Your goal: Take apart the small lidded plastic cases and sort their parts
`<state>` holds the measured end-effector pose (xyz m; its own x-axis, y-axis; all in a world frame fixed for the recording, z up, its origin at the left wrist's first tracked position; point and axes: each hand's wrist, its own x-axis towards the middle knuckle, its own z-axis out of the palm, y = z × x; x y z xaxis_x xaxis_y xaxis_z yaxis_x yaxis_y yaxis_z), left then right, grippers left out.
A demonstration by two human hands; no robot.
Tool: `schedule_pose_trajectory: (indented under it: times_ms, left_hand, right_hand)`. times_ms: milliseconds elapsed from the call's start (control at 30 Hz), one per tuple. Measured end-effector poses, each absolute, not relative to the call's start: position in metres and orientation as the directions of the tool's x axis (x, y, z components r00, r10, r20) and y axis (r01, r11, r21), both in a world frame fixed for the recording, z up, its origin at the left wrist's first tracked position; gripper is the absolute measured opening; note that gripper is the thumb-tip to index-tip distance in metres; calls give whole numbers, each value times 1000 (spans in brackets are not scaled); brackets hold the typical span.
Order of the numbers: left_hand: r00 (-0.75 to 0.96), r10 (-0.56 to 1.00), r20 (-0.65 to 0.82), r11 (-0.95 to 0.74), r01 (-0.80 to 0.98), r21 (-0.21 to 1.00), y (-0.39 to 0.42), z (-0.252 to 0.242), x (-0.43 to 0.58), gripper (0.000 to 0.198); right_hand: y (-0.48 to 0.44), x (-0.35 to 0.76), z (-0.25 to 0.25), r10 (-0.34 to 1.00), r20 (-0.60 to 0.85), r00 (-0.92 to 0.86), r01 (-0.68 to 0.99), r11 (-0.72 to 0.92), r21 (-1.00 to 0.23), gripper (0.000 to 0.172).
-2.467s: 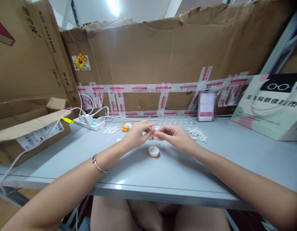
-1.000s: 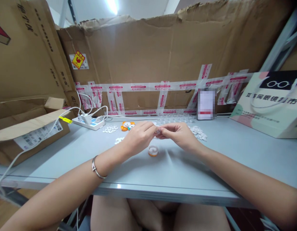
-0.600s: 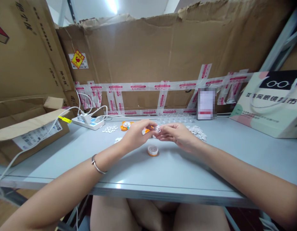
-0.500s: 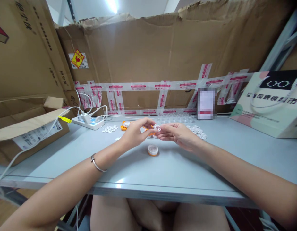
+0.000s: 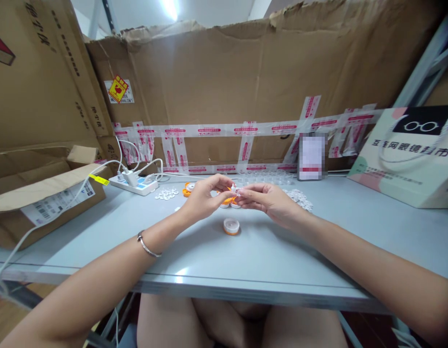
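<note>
A small white plastic part [image 5: 235,190] is pinched between both hands above the middle of the table. My left hand [image 5: 209,195] grips it from the left with thumb and fingers, and my right hand [image 5: 265,199] has it from the right. Below them on the table stands a round white case with an orange base [image 5: 231,226]. Orange and white pieces [image 5: 225,202] lie behind the fingers, partly hidden. Another orange and white piece [image 5: 188,189] is just left of my left hand. White discs [image 5: 166,194] are spread farther left, and a pile of small white parts [image 5: 299,199] lies beyond my right hand.
Clear round pieces [image 5: 263,177] line the back of the grey table [image 5: 195,256]. A power strip [image 5: 137,185] with cables and an open carton [image 5: 57,198] are at the left. A phone-like device [image 5: 311,157] leans at the back; a paper bag [image 5: 405,159] stands right.
The white part has turned between my fingers, so its spoked round face no longer shows. My right fingers have shifted slightly around it.
</note>
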<state>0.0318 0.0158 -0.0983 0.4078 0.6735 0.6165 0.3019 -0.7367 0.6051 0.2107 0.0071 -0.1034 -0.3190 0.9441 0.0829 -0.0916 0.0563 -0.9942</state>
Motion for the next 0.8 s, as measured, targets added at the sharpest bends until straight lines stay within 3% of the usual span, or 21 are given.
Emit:
schedule_pose_trajectory:
  times_ms: [167, 367, 467, 567, 700, 800]
  left_hand:
    - [387, 608, 693, -790, 380, 480, 11, -98, 34, 15]
    - [440, 363, 821, -867, 483, 124, 11, -100, 34, 13]
    - [471, 254, 845, -887, 461, 9, 12, -102, 34, 11]
    - [451, 285, 846, -884, 464, 51, 12, -103, 36, 11]
    - [309, 414, 856, -859, 443, 256, 12, -99, 34, 13]
    - [228, 440, 869, -850, 419, 320, 16, -93, 27, 13]
  right_hand:
    - [7, 208, -102, 952, 132, -278, -79, 115, -990, 22]
    - [6, 204, -101, 964, 117, -239, -54, 108, -993, 19]
    - [6, 203, -101, 963, 101, -248, -67, 87, -994, 18]
    - [6, 204, -101, 957, 153, -244, -39, 148, -988, 20]
    - [6, 212, -100, 899, 418, -133, 174, 437, -883, 23]
    - [15, 225, -97, 857, 513, -43, 286, 503, -816, 26]
